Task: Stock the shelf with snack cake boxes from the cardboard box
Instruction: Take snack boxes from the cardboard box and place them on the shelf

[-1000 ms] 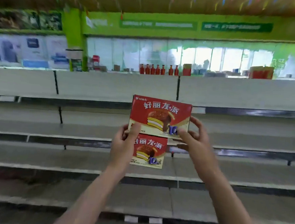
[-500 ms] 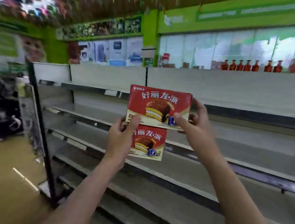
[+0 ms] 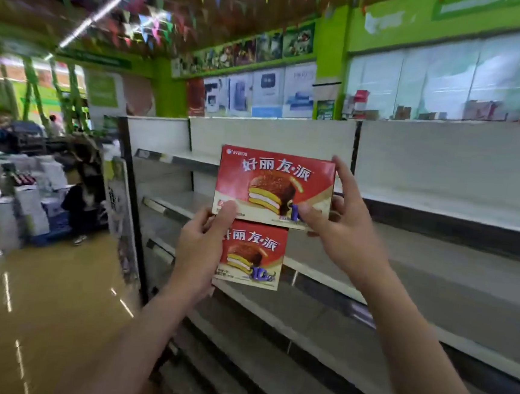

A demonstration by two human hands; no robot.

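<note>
Two red snack cake boxes are held up in front of the shelf [image 3: 440, 209]: the upper box [image 3: 273, 187] pinched by the right hand [image 3: 340, 232], the lower box [image 3: 252, 254] gripped by the left hand [image 3: 199, 248], whose thumb touches the upper one. No boxes stand on the visible tiers, so stocking looks barely begun; the cardboard box is out of view.

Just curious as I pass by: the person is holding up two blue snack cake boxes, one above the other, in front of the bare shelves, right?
Not quite. The boxes are red, not blue. The head view shows the upper snack cake box and the lower snack cake box held one above the other by the left hand and right hand, in front of the bare shelves.
</note>
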